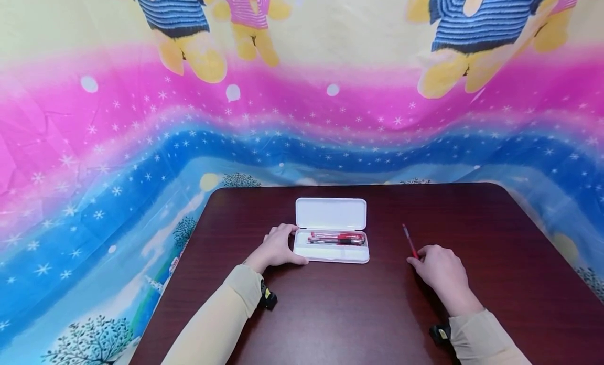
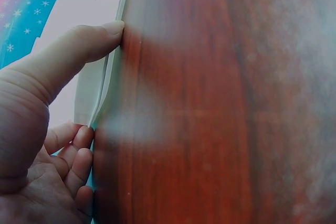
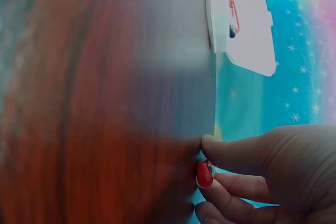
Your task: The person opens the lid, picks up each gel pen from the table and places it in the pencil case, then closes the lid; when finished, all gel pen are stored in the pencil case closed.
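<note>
A white pencil case (image 1: 325,259) lies on the dark wood table with its lid (image 1: 331,213) raised at the back. Several red and clear pens (image 1: 337,238) are inside, in the rear part of the case. My left hand (image 1: 279,245) holds the case's left end, its thumb on the front edge and its fingers around the far left side. To the right of the case, my right hand (image 1: 442,269) pinches a red pen (image 1: 409,239) between thumb and fingers. The pen's thin end points away from me; its red end (image 3: 204,176) shows in the right wrist view.
The dark red-brown table (image 1: 330,312) has rounded far corners. Behind and beside it hangs a colourful curtain (image 1: 302,118) with bears and snowflakes. A small black device (image 1: 268,298) is on the left wrist, another (image 1: 440,333) on the right.
</note>
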### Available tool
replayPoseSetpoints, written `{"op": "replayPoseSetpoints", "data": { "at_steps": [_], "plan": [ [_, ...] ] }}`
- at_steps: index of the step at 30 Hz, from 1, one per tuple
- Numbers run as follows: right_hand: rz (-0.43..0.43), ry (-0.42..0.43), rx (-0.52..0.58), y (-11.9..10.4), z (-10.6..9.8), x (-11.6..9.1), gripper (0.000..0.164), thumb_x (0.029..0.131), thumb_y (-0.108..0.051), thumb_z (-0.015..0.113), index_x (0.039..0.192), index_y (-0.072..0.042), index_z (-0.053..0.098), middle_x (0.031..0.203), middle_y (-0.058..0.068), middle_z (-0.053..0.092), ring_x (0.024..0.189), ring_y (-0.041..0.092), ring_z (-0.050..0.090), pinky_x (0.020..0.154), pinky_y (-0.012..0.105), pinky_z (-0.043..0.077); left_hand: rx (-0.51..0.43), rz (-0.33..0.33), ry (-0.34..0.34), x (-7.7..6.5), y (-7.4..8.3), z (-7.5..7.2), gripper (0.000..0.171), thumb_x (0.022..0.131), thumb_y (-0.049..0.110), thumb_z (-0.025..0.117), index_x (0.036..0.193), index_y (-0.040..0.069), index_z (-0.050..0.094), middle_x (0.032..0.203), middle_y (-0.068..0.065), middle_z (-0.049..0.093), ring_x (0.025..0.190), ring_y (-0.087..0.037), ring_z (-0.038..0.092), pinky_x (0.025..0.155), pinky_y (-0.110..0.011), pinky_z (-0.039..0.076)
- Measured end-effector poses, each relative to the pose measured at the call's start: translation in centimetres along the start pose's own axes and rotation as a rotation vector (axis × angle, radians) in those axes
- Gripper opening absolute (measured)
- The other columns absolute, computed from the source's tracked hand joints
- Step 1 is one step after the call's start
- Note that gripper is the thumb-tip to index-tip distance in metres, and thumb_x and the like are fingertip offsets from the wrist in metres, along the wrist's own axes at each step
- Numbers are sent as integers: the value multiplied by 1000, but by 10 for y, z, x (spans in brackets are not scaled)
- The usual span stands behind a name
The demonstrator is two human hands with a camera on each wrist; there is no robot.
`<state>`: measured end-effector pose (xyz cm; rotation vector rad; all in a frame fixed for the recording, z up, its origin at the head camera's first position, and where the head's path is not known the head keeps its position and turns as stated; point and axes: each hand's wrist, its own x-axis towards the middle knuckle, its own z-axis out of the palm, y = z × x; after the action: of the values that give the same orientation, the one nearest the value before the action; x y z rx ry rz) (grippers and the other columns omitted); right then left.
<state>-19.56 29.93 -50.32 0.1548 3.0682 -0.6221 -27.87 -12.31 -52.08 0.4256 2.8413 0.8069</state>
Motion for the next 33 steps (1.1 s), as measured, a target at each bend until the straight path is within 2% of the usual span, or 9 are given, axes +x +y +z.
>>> {"op": "replayPoseSetpoints", "data": {
  "at_steps": [5, 10, 15, 19, 24, 33],
  "plan": [
    [9, 10, 6, 1, 1, 2, 34, 100, -27, 79, 113, 4, 80, 89, 16, 77, 69, 26, 60, 60, 40, 49, 2, 2, -3, 0, 0, -1, 105, 69, 56, 100, 154, 13, 57, 148, -11, 63, 139, -35, 52, 117, -57, 43],
    [-3, 38, 13, 1, 0, 4, 28, 99, -24, 77, 109, 2, 81, 90, 17, 78, 70, 28, 63, 64, 47, 54, 6, 8, 0, 0, -1, 0, 103, 70, 54, 100, 154, 11, 57, 149, -12, 63, 139, -36, 52, 117, -58, 43],
    [-42, 77, 33, -5, -1, 6, 25, 100, -23, 76, 109, 0, 80, 91, 16, 78, 70, 25, 61, 62, 43, 52, 16, 5, 0, 0, 0, 1, 101, 71, 51, 99, 153, 11, 57, 148, -11, 63, 138, -34, 52, 115, -60, 43],
    [-109, 138, 39, -19, -5, 10, 25, 100, -22, 77, 111, 0, 81, 99, 21, 77, 74, 28, 63, 65, 46, 55, -5, -10, -11, 1, -1, 1, 102, 71, 52, 100, 154, 12, 57, 148, -10, 62, 139, -34, 51, 117, -59, 43],
    [-209, 190, 33, -46, -8, 22, 25, 98, -20, 81, 115, -2, 82, 109, 23, 76, 89, 38, 69, 82, 61, 60, -2, -15, -11, 2, -2, 0, 104, 70, 56, 100, 155, 14, 57, 149, -10, 62, 141, -34, 51, 118, -58, 43],
    [-365, 180, 1, -90, 8, 41, 17, 97, -19, 82, 112, -11, 86, 103, 11, 76, 90, 30, 70, 84, 55, 60, -4, -13, -18, 5, -4, 2, 105, 70, 56, 100, 156, 14, 56, 150, -9, 62, 142, -34, 50, 119, -58, 42]
  ]
}}
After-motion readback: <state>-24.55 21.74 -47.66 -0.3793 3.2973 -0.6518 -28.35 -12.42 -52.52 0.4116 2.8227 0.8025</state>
